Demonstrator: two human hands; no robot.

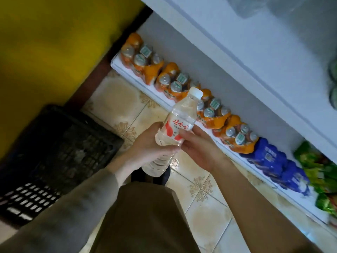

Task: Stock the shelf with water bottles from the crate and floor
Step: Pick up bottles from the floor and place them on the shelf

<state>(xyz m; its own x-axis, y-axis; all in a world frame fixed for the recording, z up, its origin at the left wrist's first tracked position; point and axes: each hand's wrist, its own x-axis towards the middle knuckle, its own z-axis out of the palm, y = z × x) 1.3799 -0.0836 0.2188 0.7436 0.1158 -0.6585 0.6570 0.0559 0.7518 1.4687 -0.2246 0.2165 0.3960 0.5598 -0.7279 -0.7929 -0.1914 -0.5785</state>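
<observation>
A clear water bottle [176,128] with a white cap and a red-and-white label is held tilted in front of me, above the floor. My left hand [145,145] grips its lower body from the left. My right hand [198,147] holds it from the right, fingers wrapped behind the label. The black plastic crate [54,157] stands on the floor to my left; its inside is dark and I cannot tell what it holds. The white shelf unit [228,57] runs along the right, with a higher shelf board above the bottom row.
The bottom shelf carries several orange multipacks of small bottles [171,81], blue packs [273,157] and green packets [321,172]. A yellow wall [45,42] is behind the crate. Beige patterned floor tiles [118,103] lie between crate and shelf.
</observation>
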